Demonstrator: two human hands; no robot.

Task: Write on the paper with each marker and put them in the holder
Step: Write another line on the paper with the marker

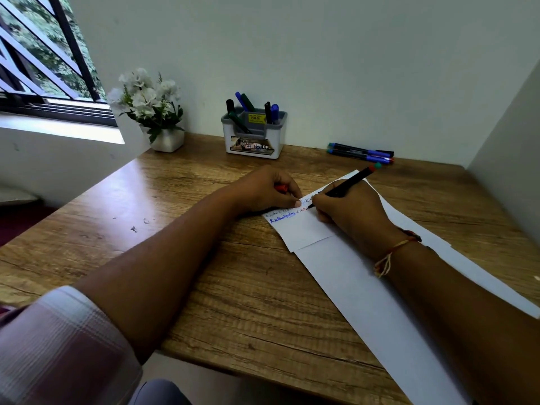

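— Where's the marker [344, 187]?
— In the right hand [347, 211], pinched low on the barrel, tip on the paper [350, 276] on the worktop [204, 258]. Likely light, stiff, smooth (hold near the tip).
— The left hand [263, 188]?
— It grips a red cap [281, 188], one fingertip pinning the paper.
— Any writing?
— Blue scrawl, unreadable; the holder [253, 141] shows "OP".

A black marker [344, 187] with a red end met white paper [350, 276] carrying blue, red and black writing [282, 219] on the brown wood-grain desk [204, 258]. The cap [281, 188] was red; the holder [253, 141] white and grey, its sticker [256, 118] yellow; the sleeve [58, 340] pink-checked.
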